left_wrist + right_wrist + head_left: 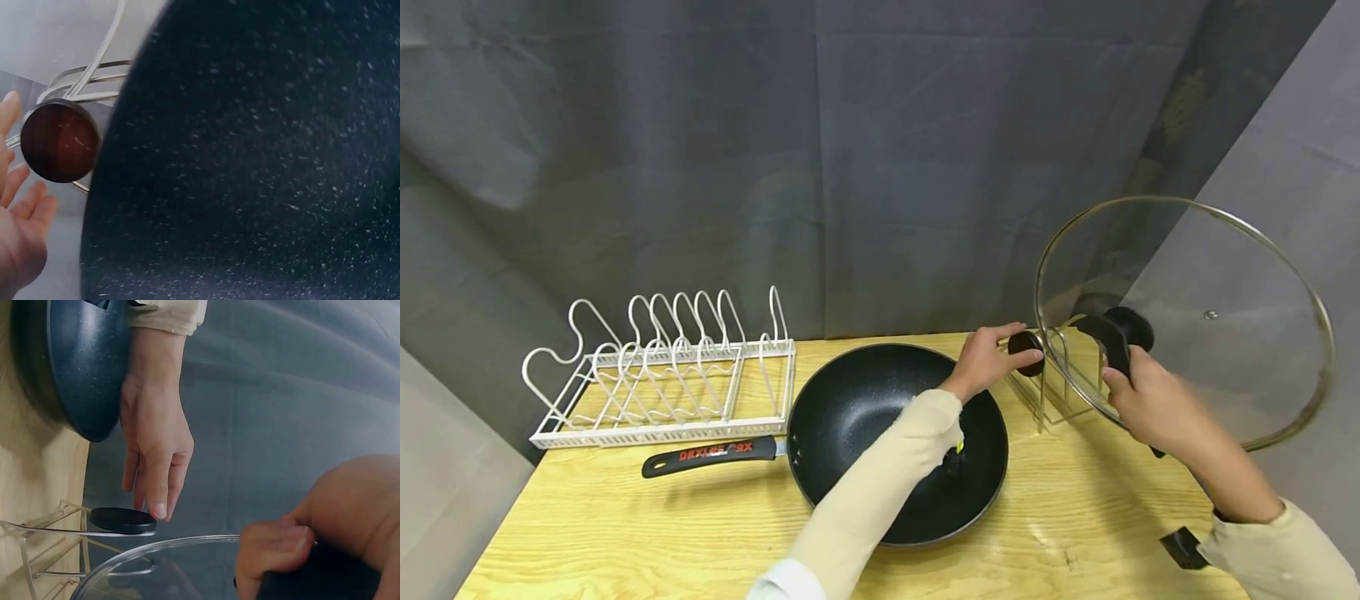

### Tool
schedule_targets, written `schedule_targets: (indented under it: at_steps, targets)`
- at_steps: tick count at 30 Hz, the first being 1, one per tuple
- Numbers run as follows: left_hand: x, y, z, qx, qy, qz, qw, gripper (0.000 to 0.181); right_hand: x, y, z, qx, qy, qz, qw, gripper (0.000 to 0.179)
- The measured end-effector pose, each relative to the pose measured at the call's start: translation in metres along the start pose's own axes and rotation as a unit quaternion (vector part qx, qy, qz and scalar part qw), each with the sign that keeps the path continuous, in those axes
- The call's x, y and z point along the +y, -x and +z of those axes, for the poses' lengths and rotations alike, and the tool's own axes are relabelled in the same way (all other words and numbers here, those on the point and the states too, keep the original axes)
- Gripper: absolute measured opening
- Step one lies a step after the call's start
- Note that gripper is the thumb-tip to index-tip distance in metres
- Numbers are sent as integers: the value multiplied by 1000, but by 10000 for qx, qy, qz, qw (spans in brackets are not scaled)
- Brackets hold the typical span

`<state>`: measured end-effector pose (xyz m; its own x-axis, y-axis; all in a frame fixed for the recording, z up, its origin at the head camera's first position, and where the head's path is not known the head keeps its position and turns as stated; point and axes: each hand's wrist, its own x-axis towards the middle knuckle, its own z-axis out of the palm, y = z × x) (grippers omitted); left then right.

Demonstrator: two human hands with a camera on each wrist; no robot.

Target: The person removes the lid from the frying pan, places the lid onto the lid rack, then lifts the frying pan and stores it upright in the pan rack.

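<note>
The lid (1232,258) is standing tilted at frame right, the rack (1042,408) lying lower left of the grip; the nearer right hand (1157,408) is clasping its handle (1108,340). Centre-right, the left hand (987,361) is hovering unclenched beside a disc (1024,355).

A dark grey-blue curtain (700,150) hung across the far side, lightly creased, a vertical seam running down near its middle. Soft light paled its left part. I saw a lighter grey surface (1292,217) on the right. The yellowish, wood-grained table (625,533) caught a small glint towards its near right.
</note>
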<state>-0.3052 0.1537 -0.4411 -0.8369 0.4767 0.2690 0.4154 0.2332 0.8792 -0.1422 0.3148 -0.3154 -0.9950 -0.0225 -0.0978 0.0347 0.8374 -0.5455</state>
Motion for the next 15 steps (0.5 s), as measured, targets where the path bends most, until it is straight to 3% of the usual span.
schedule_targets:
  at_steps: [7,15]
  targets:
    - [-3,-2,14,298,41,-148,9994,54,0,-7,10,126,356,100,9992,49]
    - [1,-6,16,637,-1111,-329,9912,56,-8,-19,20,-1,589,297,9978,65]
